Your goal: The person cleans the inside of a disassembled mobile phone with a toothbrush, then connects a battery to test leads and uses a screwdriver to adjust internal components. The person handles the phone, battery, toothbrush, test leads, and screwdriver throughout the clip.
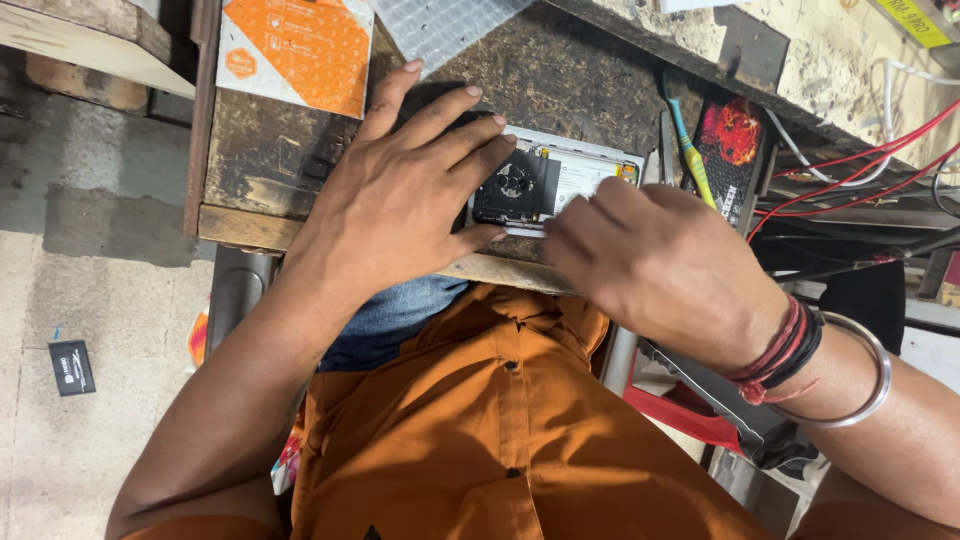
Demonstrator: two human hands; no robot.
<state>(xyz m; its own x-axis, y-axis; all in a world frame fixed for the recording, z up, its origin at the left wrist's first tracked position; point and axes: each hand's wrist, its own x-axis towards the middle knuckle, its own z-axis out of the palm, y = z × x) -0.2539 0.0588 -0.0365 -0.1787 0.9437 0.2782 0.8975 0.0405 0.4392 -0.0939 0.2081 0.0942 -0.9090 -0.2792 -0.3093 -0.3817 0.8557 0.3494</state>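
Observation:
An opened electronic device [560, 180], white-framed with a black round fan inside, lies on a worn wooden workbench [260, 165] near its front edge. My left hand [410, 190] rests flat over the device's left end, fingers spread and pressing down. My right hand [655, 260] covers the device's near right part, fingers curled down onto it; whether they pinch anything is hidden. Red thread bands and a metal bangle circle my right wrist.
An orange and white packet [295, 50] and bubble wrap [440, 25] lie at the bench's far side. A toothbrush [685, 145] and a black and red packet [730, 140] sit right of the device. Red wires [860, 165] trail at right. A small black box [72, 367] lies on the floor.

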